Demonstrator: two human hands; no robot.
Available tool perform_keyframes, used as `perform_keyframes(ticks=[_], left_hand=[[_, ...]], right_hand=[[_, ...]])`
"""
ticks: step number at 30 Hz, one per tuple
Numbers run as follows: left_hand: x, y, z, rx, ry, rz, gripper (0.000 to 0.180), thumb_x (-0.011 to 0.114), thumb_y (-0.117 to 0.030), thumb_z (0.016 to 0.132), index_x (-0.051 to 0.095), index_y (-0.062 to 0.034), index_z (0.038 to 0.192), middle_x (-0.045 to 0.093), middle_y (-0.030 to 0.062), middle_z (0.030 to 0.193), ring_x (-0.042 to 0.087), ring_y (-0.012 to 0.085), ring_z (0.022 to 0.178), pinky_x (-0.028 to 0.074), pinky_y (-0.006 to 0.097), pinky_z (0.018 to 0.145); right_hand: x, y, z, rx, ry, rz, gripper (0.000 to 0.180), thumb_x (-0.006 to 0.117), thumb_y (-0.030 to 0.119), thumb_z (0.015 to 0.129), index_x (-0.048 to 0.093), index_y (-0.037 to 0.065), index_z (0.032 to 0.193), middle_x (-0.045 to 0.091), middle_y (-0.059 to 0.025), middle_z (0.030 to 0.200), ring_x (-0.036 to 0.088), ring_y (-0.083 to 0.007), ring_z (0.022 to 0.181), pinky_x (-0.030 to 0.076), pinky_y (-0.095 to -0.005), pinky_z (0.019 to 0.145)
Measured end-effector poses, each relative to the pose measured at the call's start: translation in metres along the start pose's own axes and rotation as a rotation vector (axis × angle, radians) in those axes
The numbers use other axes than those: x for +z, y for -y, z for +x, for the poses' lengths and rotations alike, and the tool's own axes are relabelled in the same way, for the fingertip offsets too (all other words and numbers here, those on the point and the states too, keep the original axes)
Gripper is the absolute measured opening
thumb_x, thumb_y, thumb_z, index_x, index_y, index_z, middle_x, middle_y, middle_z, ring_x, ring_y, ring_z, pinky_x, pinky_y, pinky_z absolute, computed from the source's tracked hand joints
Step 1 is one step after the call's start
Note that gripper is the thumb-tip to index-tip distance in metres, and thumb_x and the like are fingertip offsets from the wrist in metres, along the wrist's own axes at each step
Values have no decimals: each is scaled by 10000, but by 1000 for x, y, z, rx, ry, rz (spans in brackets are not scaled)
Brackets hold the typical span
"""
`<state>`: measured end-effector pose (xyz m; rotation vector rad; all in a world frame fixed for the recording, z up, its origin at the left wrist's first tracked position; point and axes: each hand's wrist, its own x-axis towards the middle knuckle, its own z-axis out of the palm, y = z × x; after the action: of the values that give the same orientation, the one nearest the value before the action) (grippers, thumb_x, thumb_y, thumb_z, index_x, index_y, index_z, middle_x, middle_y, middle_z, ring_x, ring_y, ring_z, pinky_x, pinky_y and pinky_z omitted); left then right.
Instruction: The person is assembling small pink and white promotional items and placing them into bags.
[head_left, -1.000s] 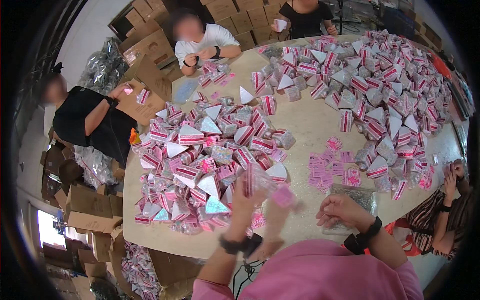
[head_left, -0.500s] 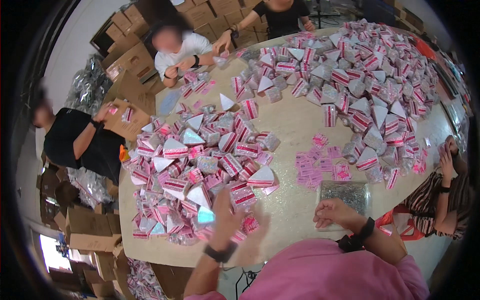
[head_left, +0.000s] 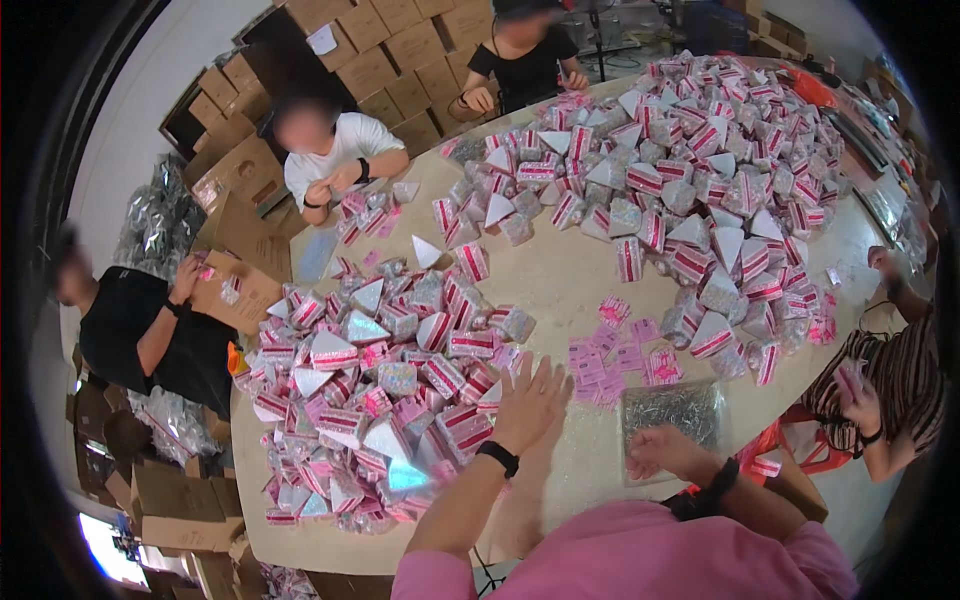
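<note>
My left hand (head_left: 532,408) is open, palm down and fingers spread, at the right side of a heap of wedge-shaped packages (head_left: 400,395) in clear wrap with pink-and-white bands. It seems to hold nothing. My right hand (head_left: 668,452) has curled, closed fingers over the near part of a shallow clear tray (head_left: 722,425). Whatever those fingers hold, if anything, is too small to make out. Thin silvery metal pieces (head_left: 675,408) fill the tray. Just beyond it lie several loose pink cards (head_left: 607,365), some overlapping.
A larger heap of similar wedge packages (head_left: 700,190) covers the far right of the table (head_left: 545,270). Co-workers sit or stand at the far side, at the left by an open cardboard box (head_left: 235,290), and at the right. Stacked cartons (head_left: 390,60) stand behind.
My left hand has moved right and away from me, from the near edge of the heap, and spread flat. My right hand stays by the tray. The view has shifted slightly.
</note>
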<state>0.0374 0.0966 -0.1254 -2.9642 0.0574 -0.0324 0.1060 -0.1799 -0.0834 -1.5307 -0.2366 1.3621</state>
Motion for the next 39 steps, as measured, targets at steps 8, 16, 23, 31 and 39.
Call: perform_keyframes(ticks=[8,16,23,31,39], left_hand=[[21,58,49,-110,-51,30,534,508,-353,856,426,-197,1360,377,59,1435,244,395,1349,163,705,995],[45,125,72,-291,48,182,502,481,-338,886,431,-175,1359,359,40,1442,231,377,1359,203,710,978],[47,123,84,-304,73,124,542,514,-365,870,444,-121,1349,323,87,1461,225,379,1362,196,657,1028],[30,-2,53,-34,137,-320,644,557,-356,850,349,-93,1400,297,144,1458,202,381,1365,212,640,1031],[45,-71,41,-147,114,-459,740,625,-354,805,295,-117,1424,210,171,1494,156,453,1363,231,653,1012]], right_hand=[[-24,-33,-10,-7,-89,149,193,530,163,922,578,-20,961,648,-112,850,654,-183,748,525,-280,654],[-35,-53,-14,22,-196,226,187,540,118,907,566,-52,980,653,-153,864,666,-228,775,548,-327,694],[-36,-43,-24,-119,-339,103,161,546,127,877,604,-22,890,639,-69,765,632,-139,688,504,-266,604],[-48,-58,-26,-304,-573,-435,124,564,114,839,599,-1,869,609,-147,763,620,-239,722,484,-367,659],[-31,-53,-8,-346,-678,-1097,199,594,94,743,549,42,929,561,-136,876,580,-331,873,487,-432,749]])
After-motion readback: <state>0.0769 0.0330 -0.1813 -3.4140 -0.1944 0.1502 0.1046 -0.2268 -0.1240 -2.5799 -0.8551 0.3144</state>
